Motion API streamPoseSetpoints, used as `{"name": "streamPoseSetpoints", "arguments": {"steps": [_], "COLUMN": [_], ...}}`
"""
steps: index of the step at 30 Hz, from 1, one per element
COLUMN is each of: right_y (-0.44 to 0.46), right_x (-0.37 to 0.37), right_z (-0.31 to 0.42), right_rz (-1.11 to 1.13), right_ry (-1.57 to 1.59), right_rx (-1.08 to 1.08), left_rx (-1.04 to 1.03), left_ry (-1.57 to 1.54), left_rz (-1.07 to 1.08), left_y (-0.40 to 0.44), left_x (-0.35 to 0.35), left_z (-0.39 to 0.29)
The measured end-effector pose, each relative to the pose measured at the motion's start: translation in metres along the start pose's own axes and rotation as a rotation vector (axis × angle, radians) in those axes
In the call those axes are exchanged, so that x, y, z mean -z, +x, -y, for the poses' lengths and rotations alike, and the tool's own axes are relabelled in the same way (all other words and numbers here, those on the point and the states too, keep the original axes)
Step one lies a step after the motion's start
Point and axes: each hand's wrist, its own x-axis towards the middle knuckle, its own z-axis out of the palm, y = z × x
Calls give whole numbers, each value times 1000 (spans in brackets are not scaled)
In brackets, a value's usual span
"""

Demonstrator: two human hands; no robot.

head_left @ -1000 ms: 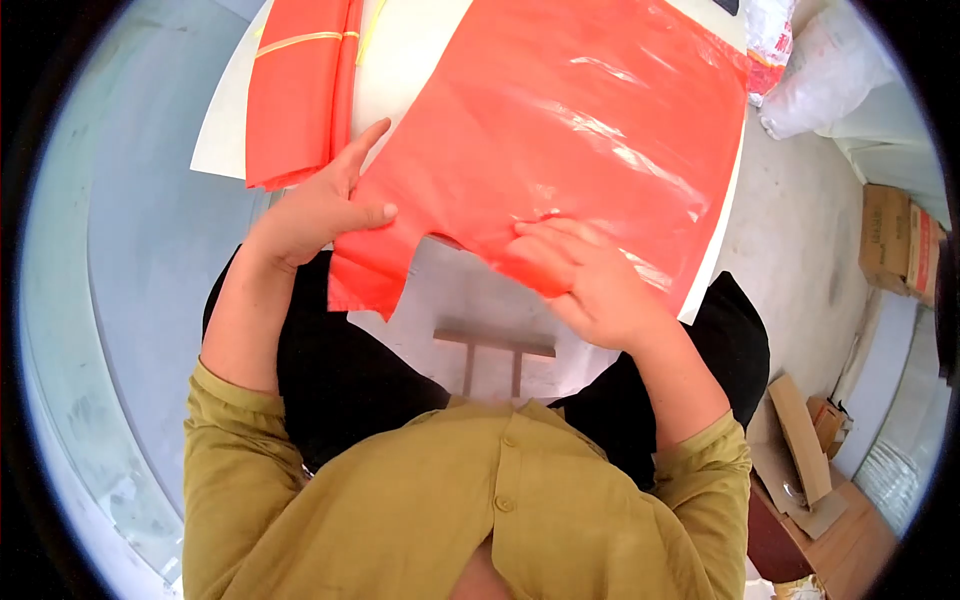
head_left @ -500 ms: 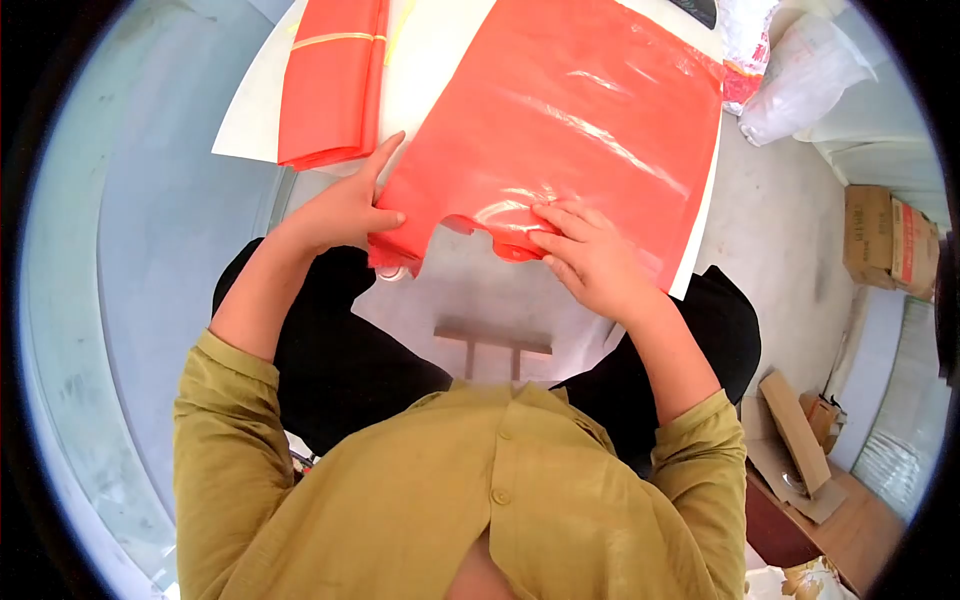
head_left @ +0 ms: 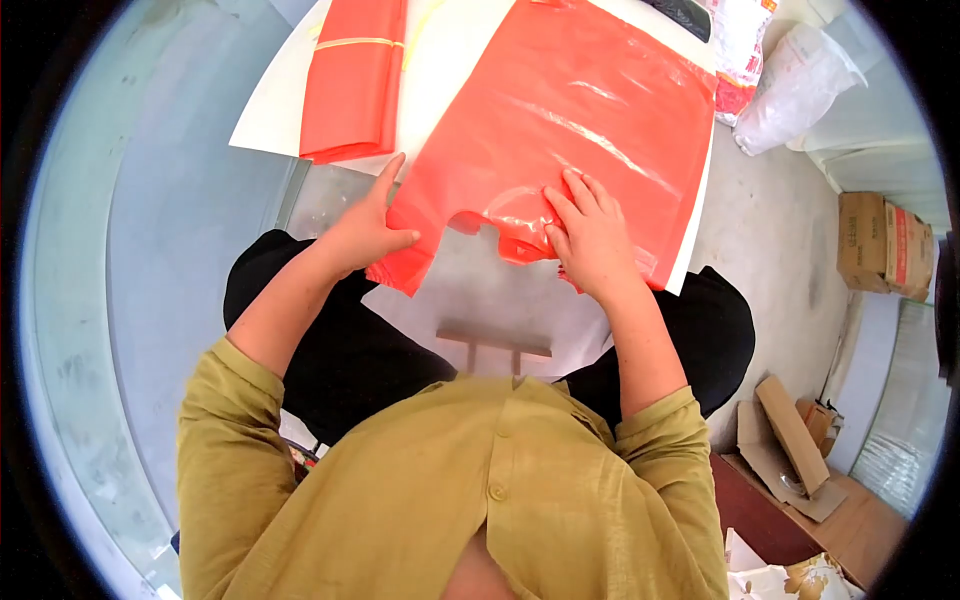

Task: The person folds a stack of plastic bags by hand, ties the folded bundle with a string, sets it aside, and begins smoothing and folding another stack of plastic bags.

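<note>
A red plastic carrier bag [head_left: 590,110] lies flat over the white tabletop [head_left: 262,120], its handle end and cut-out hanging toward me past the near edge. My left hand [head_left: 362,232] is at the bag's left handle, thumb and forefinger spread apart; its other fingers are partly hidden. My right hand [head_left: 592,235] rests with outstretched fingers on the bag, right of the cut-out. Whether more bags lie beneath this one I cannot tell. Left of it sits a folded bundle of red bags [head_left: 350,95] tied with a yellow band [head_left: 358,42].
A dark object [head_left: 682,14] lies at the table's far right. Beyond it are a printed white-and-red bag [head_left: 738,60] and a whitish plastic sack [head_left: 800,85]. Cardboard boxes [head_left: 880,245] stand at the right, with loose cardboard [head_left: 790,435] lower down.
My right hand has shifted up and flattened on the bag. My left hand has moved slightly right and down, and the left handle now hangs flatter and lower. The view has shifted a little.
</note>
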Motion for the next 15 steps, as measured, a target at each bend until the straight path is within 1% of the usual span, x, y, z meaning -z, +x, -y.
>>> {"name": "streamPoseSetpoints", "arguments": {"steps": [2, 5, 8, 11, 14, 15], "right_y": [1, 5, 3, -1, 8, 12], "right_x": [3, 4, -4, 0, -7, -11], "right_z": [7, 24, 59, 107, 140, 145], "right_rz": [-33, -99, -127, -151, -144, -161], "right_ry": [-25, 95, 228, 328, 423, 368], "right_rx": [-5, 59, 297, 475, 512, 512], "left_rx": [-9, 115, 130, 139, 185, 187], "left_ry": [-16, -122, -363, -470, -357, -383], "left_rz": [-7, 56, 86, 99, 113, 96], "left_y": [-6, -14, -20, -20, -23, -22], "left_x": [1, 9, 11, 12, 16, 15], "left_z": [-3, -12, -8, -2, -8, -6]}}
